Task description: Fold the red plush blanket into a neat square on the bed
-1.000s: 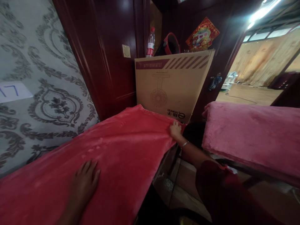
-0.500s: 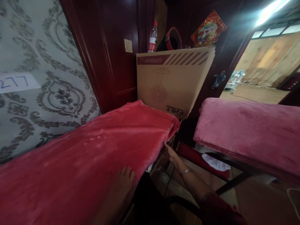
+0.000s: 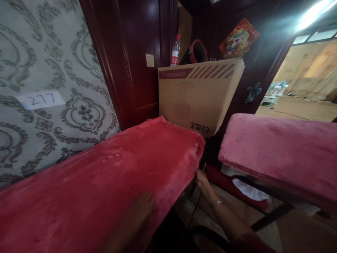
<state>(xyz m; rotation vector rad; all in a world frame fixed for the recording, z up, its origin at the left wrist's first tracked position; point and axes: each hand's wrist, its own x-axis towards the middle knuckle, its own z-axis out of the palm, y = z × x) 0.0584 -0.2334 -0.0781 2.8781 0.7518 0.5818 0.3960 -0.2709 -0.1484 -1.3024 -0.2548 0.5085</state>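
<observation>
A red plush cloth (image 3: 110, 172) is spread over a long, flat surface that runs from the lower left to the middle of the view. My right hand (image 3: 202, 181) is at its right edge near the far corner, with thumb and fingers closed on the hem. Faint creases show in the fabric by that corner. My left hand (image 3: 143, 207) rests on the cloth closer to me, near the same long edge. It is dim and smeared, so how its fingers are set is unclear.
Behind the cloth's far end stands a cardboard box (image 3: 197, 95), with a red-capped bottle (image 3: 175, 51) on top. To the right is a pink plush-covered surface (image 3: 276, 147) on dark legs. A patterned wall (image 3: 86, 109) borders the left side.
The cloth's right edge now reaches farther out and lower, and its long fold has smoothed. My right hand moved slightly right with the hem. My left fingers look more bent. The view shifted a little.
</observation>
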